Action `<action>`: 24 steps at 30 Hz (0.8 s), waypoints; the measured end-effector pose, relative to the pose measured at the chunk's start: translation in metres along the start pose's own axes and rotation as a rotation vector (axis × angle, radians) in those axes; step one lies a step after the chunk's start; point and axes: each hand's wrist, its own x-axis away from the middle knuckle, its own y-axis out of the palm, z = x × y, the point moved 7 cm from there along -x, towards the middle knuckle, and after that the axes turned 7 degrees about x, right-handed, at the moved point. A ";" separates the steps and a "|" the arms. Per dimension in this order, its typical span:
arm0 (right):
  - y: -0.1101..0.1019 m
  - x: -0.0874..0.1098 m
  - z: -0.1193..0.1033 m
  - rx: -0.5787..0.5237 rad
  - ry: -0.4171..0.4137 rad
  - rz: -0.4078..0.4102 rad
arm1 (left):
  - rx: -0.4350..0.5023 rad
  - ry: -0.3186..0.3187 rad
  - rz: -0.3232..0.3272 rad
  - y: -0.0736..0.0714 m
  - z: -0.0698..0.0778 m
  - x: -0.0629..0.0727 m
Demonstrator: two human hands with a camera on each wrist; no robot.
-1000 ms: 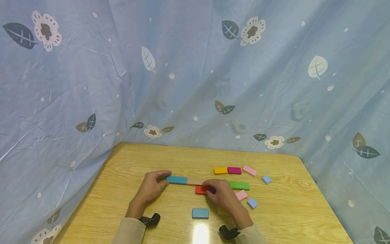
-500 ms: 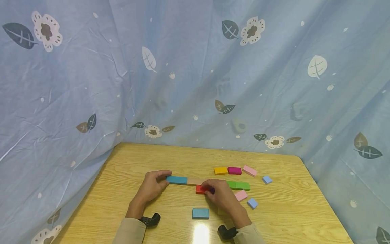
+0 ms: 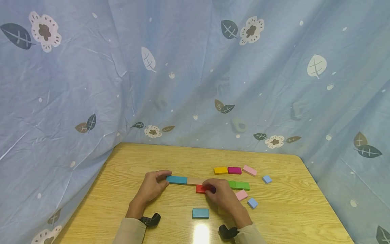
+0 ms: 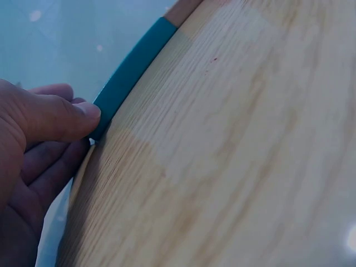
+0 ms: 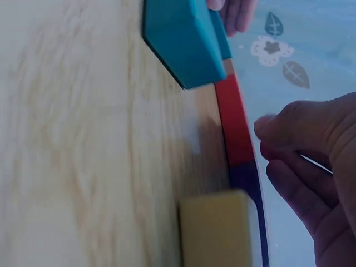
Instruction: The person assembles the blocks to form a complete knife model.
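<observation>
My left hand (image 3: 153, 184) pinches the left end of a long blue wooden block (image 3: 176, 180), thumb at the near corner and index finger at the far one. A tan block (image 3: 193, 181) continues the row from its right end. Just in front of the tan block lies a red block (image 3: 200, 189), with a dark purple block (image 5: 245, 181) end to end with it. Over these two hovers my right hand (image 3: 223, 195), its fingers loosely bent. In the right wrist view its thumb and fingertips sit slightly above the red block's top edge. The right hand hides part of the row.
Green blocks (image 3: 242, 185) lie right of the hand. Behind are an orange block (image 3: 220, 170), a magenta block (image 3: 234, 170) and a pink block (image 3: 250, 170). Another pink block (image 3: 241, 195) and small light-blue blocks (image 3: 252, 203) lie rightward. A teal block (image 3: 200, 213) and yellow block (image 5: 217, 228) stand nearer.
The red block has shifted very slightly away from me, closer against the tan block, with the right hand beside it. The left hand has stayed at the blue block's end.
</observation>
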 end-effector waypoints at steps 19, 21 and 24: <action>-0.049 0.093 0.058 -0.457 0.359 0.103 | 0.001 -0.004 -0.001 -0.001 0.000 0.000; -0.055 0.104 0.062 -0.477 0.347 0.115 | 0.002 -0.003 -0.004 -0.001 0.000 0.000; -0.062 0.118 0.067 -0.504 0.334 0.121 | 0.001 0.001 -0.006 0.000 0.000 0.000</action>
